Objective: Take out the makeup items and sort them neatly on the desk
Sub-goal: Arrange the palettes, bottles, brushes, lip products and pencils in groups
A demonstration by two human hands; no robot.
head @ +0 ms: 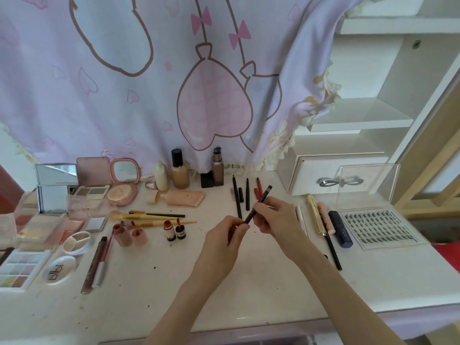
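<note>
Fingers of both hands meet on a dark makeup pencil [257, 204], held above the middle of the desk [249, 290] and tilted so its pale tip points toward 1 o'clock. The right hand [275, 217] wraps the shaft near its middle, thumb and curled fingers closed snugly round it, wrist bent and forearm running off toward 5 o'clock. The left hand [224, 241] pinches the lower end of the pencil between thumb and forefinger, the other fingers tucked under, its forearm stretching down toward 7 o'clock. Just beyond the grip, at 12 o'clock, a row of thin liners [242, 197] lies flat on the desk, dark ones beside two red ones. At 3 o'clock, just beside the right hand, several tubes and sticks [323, 217] lie side by side, with a tray of false lashes [378, 226] farther right and a white drawer box [331, 174] behind it. At 9 o'clock sit brushes [154, 216], small lip tint bottles [174, 230] and pink caps, and farther left open palettes [23, 267] and compacts [123, 188] crowd the desk's edge. At 11 o'clock foundation bottles [179, 171] stand upright against a lilac curtain [149, 83] printed with pink heart balloons.
</note>
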